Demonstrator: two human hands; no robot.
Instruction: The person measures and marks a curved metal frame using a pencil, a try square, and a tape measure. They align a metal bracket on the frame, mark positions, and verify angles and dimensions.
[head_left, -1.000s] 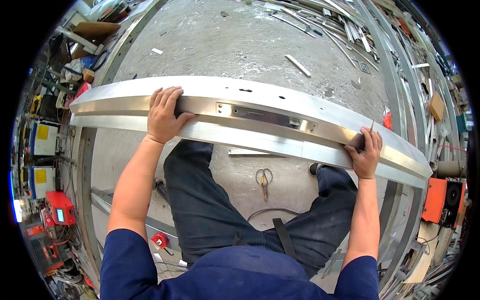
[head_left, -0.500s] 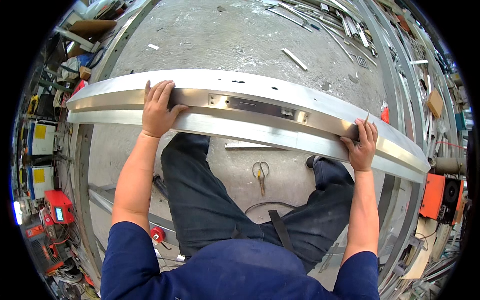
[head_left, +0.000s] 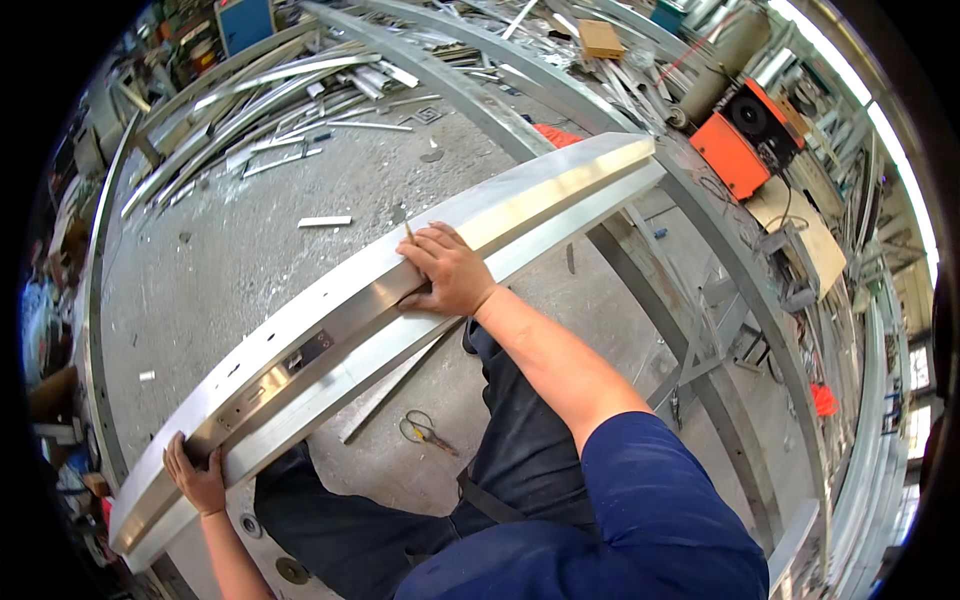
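A long silver aluminium profile (head_left: 520,213) runs slantwise in front of me, from lower left to upper right. A metal lock plate (head_left: 272,382) is set into its side, and small holes show along its upper face. Toward the profile's lower left end, my left hand (head_left: 200,478) grips it, thumb on the near side and fingers over the top. My right hand (head_left: 448,268) is closed round it near the middle; a thin pencil-like stick (head_left: 409,232) pokes up between those fingers.
Scissors (head_left: 425,430) and a metal strip (head_left: 395,388) lie on the floor by my legs. Steel frame beams (head_left: 700,210) stand at the right under the profile's far end. Beyond are an orange and black machine (head_left: 728,155) and a heap of metal offcuts (head_left: 270,95).
My view has turned to the right, so the profile now slants and the orange machine shows more fully. Both hands keep their grip on the profile.
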